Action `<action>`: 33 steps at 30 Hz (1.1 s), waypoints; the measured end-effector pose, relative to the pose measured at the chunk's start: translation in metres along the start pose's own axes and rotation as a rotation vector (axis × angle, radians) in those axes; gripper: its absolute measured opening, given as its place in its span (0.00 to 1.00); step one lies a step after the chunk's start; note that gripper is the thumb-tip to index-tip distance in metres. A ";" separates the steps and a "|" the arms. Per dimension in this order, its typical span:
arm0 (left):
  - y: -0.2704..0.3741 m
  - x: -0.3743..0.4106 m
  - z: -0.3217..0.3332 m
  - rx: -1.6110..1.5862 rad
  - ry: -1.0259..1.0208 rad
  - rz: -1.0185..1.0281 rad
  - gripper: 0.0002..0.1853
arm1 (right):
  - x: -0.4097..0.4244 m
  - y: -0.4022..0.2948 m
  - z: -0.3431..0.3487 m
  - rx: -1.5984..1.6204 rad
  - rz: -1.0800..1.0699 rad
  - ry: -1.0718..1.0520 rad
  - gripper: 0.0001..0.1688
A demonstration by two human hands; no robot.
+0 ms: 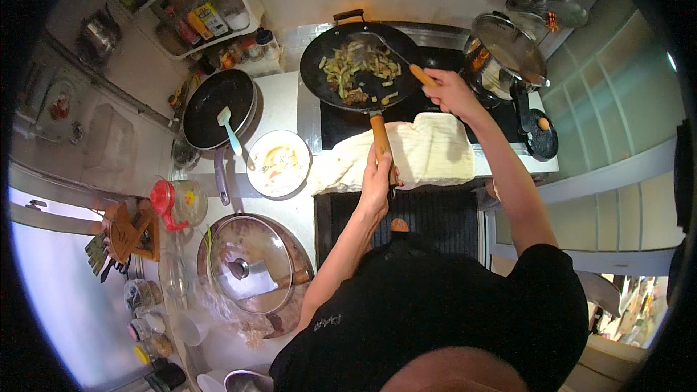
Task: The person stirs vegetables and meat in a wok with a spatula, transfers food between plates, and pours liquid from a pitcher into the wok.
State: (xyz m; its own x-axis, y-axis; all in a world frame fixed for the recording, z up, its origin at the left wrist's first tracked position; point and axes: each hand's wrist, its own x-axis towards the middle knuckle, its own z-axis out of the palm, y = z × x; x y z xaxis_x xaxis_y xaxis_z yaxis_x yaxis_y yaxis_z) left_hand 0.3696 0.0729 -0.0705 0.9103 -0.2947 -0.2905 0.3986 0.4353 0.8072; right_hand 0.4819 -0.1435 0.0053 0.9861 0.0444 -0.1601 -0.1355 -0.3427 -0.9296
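Note:
My left hand is closed around the wooden handle of a black wok on the cooktop. Chopped green vegetables with small browned pieces lie in the wok. My right hand grips the wooden handle of a metal spatula or ladle, whose head is among the food at the wok's upper part. A cream towel lies along the counter's front edge, under the wok handle.
On the left are a frying pan with a light-blue spatula, a soiled plate and a glass lid over a cleaver on a round board. A lidded steel pot stands right of the wok, near a black spoon rest.

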 end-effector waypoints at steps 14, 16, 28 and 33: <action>0.002 -0.003 0.002 0.064 0.066 -0.013 0.27 | -0.070 -0.072 -0.086 -0.770 -0.236 -0.317 0.33; 0.002 -0.004 0.002 0.088 0.069 -0.012 0.27 | -0.071 -0.067 -0.070 -0.792 -0.186 -0.344 0.32; 0.021 0.005 -0.016 0.262 0.116 0.136 0.24 | 0.026 0.002 -0.026 0.003 0.015 -0.036 0.35; 0.020 0.004 -0.019 0.224 0.127 0.087 0.23 | 0.056 0.019 0.012 -0.131 0.016 -0.215 0.31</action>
State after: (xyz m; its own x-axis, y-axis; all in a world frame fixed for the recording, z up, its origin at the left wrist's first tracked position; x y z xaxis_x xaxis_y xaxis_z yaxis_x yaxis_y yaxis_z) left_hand 0.3838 0.0966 -0.0650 0.9525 -0.1492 -0.2657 0.2963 0.2511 0.9215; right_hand 0.5331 -0.1364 -0.0256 0.9388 0.2318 -0.2546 -0.1237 -0.4630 -0.8777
